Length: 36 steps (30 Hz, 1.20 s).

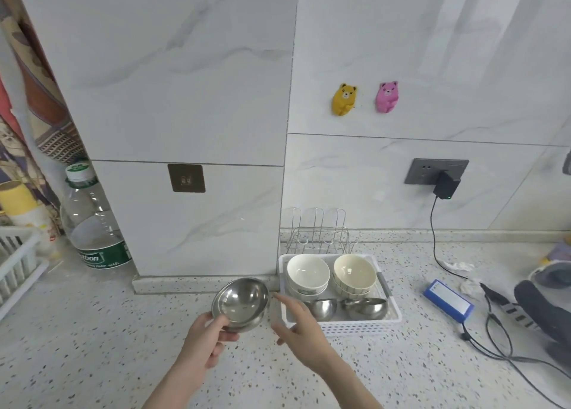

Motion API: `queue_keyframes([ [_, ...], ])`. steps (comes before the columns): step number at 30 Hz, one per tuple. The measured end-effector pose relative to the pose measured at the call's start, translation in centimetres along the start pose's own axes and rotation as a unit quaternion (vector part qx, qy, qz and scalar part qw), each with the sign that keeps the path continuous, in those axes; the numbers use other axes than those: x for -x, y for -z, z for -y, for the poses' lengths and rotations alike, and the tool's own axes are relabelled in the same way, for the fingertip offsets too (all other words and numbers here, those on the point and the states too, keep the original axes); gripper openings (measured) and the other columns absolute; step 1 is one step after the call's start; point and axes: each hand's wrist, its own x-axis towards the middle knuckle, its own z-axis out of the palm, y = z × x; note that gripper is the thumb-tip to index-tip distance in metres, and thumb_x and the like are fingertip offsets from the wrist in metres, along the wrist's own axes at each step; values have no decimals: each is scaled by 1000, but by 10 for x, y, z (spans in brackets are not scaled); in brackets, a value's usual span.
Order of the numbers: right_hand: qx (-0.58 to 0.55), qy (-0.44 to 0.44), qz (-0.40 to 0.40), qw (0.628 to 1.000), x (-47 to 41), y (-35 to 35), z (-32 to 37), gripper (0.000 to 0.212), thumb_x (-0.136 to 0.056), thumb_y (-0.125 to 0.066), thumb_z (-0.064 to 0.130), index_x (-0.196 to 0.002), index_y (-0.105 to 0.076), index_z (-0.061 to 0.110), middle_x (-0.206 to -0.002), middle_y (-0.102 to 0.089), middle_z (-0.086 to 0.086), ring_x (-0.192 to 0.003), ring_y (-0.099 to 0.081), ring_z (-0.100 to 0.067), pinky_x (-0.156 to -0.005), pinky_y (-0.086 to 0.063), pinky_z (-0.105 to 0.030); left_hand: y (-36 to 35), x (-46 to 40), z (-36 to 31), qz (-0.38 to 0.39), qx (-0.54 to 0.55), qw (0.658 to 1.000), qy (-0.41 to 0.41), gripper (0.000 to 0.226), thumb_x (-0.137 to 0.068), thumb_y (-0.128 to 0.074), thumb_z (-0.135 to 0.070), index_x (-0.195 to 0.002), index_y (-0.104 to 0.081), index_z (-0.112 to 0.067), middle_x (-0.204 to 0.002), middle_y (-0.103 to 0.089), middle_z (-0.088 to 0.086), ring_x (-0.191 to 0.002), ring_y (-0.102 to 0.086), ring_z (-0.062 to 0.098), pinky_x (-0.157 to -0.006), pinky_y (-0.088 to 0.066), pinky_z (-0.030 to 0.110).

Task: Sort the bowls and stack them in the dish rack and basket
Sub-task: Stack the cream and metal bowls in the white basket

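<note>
My left hand [207, 336] grips the near rim of a steel bowl [241, 302], which looks like two nested bowls, tilted above the counter left of the white basket [364, 326]. My right hand [298, 325] is open, fingers spread, between that bowl and the basket's left edge. In the basket stand a stack of white ceramic bowls [307, 274] and a stack of cream ceramic bowls [353, 272] at the back. Two steel bowls [323, 308] [366, 306] lie in front. A wire dish rack [319, 232] stands behind the basket against the wall.
A large water bottle [92, 220] and a white crate [18, 260] stand at the left. A blue box [448, 300], cables [494, 340], a plugged-in charger [446, 186] and dark gear [543, 313] lie to the right. A wall pillar juts out behind the bowl.
</note>
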Motion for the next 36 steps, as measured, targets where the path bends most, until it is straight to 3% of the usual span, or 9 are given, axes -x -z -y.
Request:
queue_keyframes([
  [3, -23, 14, -27, 999, -1, 33, -8, 49, -93, -62, 26, -125, -43, 60, -134, -45, 12, -80, -69, -12, -77, -57, -24, -23, 1, -11, 29, -5, 1000, 3, 22, -95, -59, -21, -114, -57, -9, -75, -74, 16, -40, -32, 9, -32, -21, 18],
  [9, -36, 3, -31, 999, -5, 85, -8, 46, -90, -67, 34, -125, -49, 57, -133, -54, 15, -95, -70, -12, -87, -54, -25, -64, -3, -30, 87, -28, 996, 2, 22, -94, -60, -23, -110, -63, -7, -72, -72, 14, -41, -33, 8, -33, -21, 18],
  [14, -6, 15, -15, 1000, -7, 107, -5, 41, -88, -68, 36, -119, -54, 59, -124, -57, 26, -94, -67, 4, -77, -47, -7, -89, -5, -48, 121, -41, 992, 19, 28, -93, -62, -25, -108, -64, -3, -69, -71, 11, -39, -32, 8, -33, -19, 18],
  [17, 16, 8, -29, 999, -13, 115, -11, 34, -86, -69, 38, -110, -57, 58, -120, -59, 26, -110, -59, -4, -95, -48, -26, -96, -7, -56, 130, -57, 990, 29, 32, -91, -63, -29, -108, -65, -1, -68, -69, 9, -40, -30, 8, -33, -18, 17],
  [20, -16, 2, -18, 1000, -17, 121, -15, 24, -86, -71, 31, -105, -61, 42, -120, -64, 12, -115, -60, -11, -90, -54, -39, -100, -10, -61, 124, -86, 988, 42, 36, -92, -60, -36, -107, -66, -4, -65, -68, 4, -40, -30, 8, -36, -16, 17],
  [23, -83, -2, -17, 996, -20, 127, -13, 17, -87, -73, 23, -100, -62, 25, -112, -69, -2, -99, -70, -13, -62, -60, -35, -104, -12, -62, 111, -127, 985, 43, 50, -88, -58, -55, -107, -67, -10, -65, -69, 3, -40, -33, 8, -38, -17, 19],
  [26, -33, 2, -41, 999, -25, 132, -11, 14, -89, -70, 29, -100, -62, 28, -103, -70, 3, -98, -68, -5, -61, -59, -29, -111, -12, -65, 91, -140, 985, 35, 62, -85, -51, -70, -106, -67, -14, -81, -75, 3, -42, -39, 9, -39, -20, 19],
  [32, -4, 9, -39, 999, -40, 142, -15, 21, -89, -63, 48, -99, -59, 30, -84, -77, -1, -40, -56, -11, -38, -41, -18, -127, -18, -73, 54, -108, 990, -73, 36, -95, -43, -63, -108, -57, -32, -108, -66, 9, -83, -59, 21, -53, -35, 24],
  [36, 44, 1, -79, 996, -53, 143, -24, 23, -91, -55, 53, -93, -64, 32, -74, -75, 11, -54, -68, -13, -41, -45, -14, -132, -27, -72, 51, -145, 985, -81, 32, -94, -47, -61, -101, -62, -34, -98, -67, 4, -75, -55, 14, -49, -35, 20],
])
